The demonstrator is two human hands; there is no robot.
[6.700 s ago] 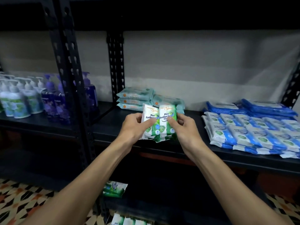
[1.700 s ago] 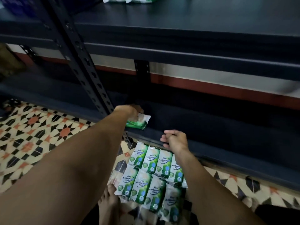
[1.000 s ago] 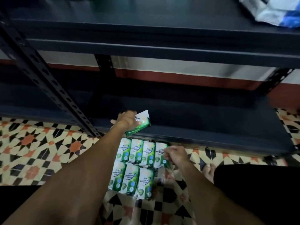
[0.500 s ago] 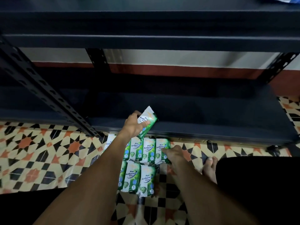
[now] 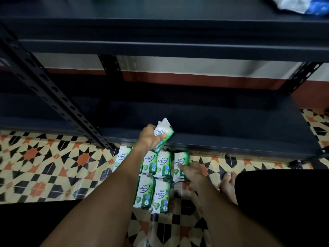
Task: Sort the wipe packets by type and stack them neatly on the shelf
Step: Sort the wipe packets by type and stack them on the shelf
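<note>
Several green-and-white pine antibacterial wipe packets (image 5: 153, 189) lie in two rows on the patterned floor, just in front of the dark bottom shelf (image 5: 222, 122). My left hand (image 5: 149, 138) grips one such packet (image 5: 163, 132), held tilted above the shelf's front edge. My right hand (image 5: 193, 171) rests on the rightmost packet (image 5: 180, 160) of the back row, with fingers laid over it; I cannot see whether they curl round it.
A black perforated upright (image 5: 53, 97) slants down at the left. The upper shelf (image 5: 160, 32) spans the top, with a blue-and-white packet (image 5: 306, 5) at its right corner. A bare foot (image 5: 228, 186) and a dark-clothed leg are at the right.
My left hand has lifted its packet from near the shelf edge and tilted it more upright. My right hand has come down onto the back row's rightmost packet.
</note>
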